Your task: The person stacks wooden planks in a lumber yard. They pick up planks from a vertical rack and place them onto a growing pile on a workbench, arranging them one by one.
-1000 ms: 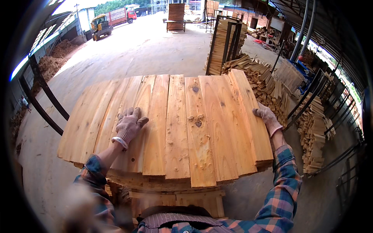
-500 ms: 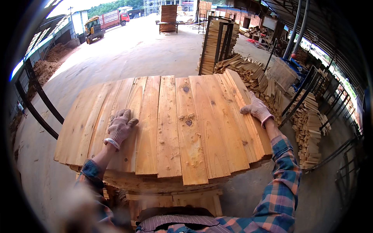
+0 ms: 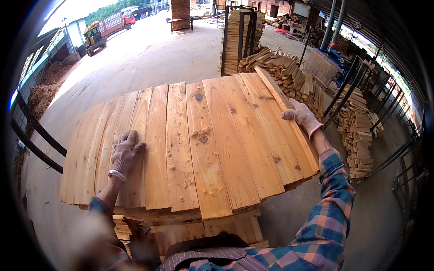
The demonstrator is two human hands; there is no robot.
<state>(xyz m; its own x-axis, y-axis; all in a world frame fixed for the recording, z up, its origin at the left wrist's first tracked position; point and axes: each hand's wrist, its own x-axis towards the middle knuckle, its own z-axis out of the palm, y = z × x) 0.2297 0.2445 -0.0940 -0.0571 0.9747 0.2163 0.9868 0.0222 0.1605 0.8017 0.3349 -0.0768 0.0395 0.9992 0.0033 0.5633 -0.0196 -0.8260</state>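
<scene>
A layer of long, light-brown wooden boards (image 3: 221,135) lies side by side in front of me, with knots and bits of sawdust on the faces. My left hand (image 3: 125,151), in a knitted work glove, rests on the boards left of the middle, fingers stretched out. At the right edge, my gloved right hand (image 3: 304,116) is closed around the outermost board (image 3: 274,90), thumb on top. That board stands tilted up on its long edge against the layer. The fingertips on its outer side are hidden.
More timber (image 3: 212,229) shows below the layer, close to my body. A heap of loose wood strips (image 3: 282,70) and a racked wood stack (image 3: 232,43) stand ahead to the right. Black metal bars (image 3: 38,135) rise at the left. A yellow loader (image 3: 94,39) and a red truck (image 3: 110,23) are far left.
The view has turned a little, so the layer sits slanted and further left. The right-hand board is tipped more steeply on edge. My left hand stays flat on the boards.
</scene>
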